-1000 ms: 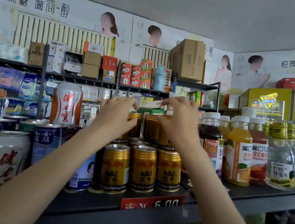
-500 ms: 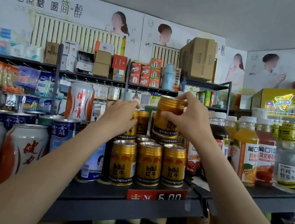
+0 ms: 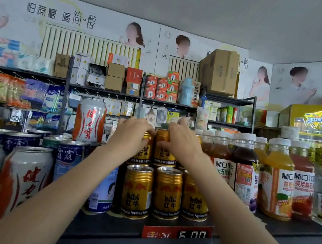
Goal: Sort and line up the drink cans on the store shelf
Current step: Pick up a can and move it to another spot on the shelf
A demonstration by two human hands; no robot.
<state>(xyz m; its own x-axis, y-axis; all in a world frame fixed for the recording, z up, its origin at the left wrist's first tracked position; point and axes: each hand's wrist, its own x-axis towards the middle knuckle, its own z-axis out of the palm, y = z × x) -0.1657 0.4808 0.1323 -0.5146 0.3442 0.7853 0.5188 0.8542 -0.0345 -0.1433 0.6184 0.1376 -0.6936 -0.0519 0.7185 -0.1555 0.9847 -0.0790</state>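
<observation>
On the shelf [image 3: 116, 227], the left hand [image 3: 129, 132] grips one upper gold can [image 3: 143, 152] while the right hand [image 3: 180, 138] grips its neighbouring gold can [image 3: 163, 152], both stacked above the front-edge row [image 3: 167, 192].

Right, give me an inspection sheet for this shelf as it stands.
Surface: dark store shelf with a red price tag on its front edge.
Job's things: three gold cans in the front row; two upper gold cans stacked on the cans behind them.
Clutter: red-and-white cans, blue cans and juice bottles to the sides.
Hands: left hand grips the left upper can, right hand the right one.
Cables: nothing seen.
Surroundings: far shelves with boxes, wall posters, yellow cooler.
</observation>
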